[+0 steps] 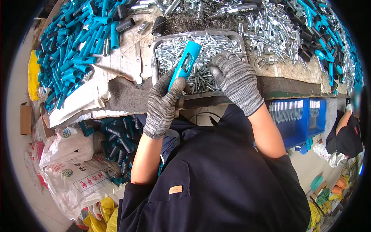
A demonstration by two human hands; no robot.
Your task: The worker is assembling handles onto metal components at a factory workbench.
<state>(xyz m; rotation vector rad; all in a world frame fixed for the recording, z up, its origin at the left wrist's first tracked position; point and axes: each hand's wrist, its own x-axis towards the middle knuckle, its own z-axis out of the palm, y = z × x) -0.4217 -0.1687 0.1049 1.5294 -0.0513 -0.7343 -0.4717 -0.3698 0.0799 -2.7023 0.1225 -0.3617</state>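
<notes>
My left hand (163, 102), in a grey striped knit glove, is closed around a teal plastic tool handle (187, 60) with a long slot in its side. The handle tilts up and to the right, above the front left of a metal tray (153, 58). Many small silvery metal pins (174, 46) fill the tray, with a darker group near its front. Over the tray's right side, my right hand (237, 81), gloved alike, has its fingers curled together in a pinch. Whatever its fingertips hold, if anything, is hidden.
Teal handle parts (77, 50) are heaped at the left of the bench, metal fittings (272, 33) at the right. Springs (197, 24) lie behind the tray. Blue bins (286, 131) stand below right, black-and-teal handles (119, 139) below left. Another person (346, 133) is at far right.
</notes>
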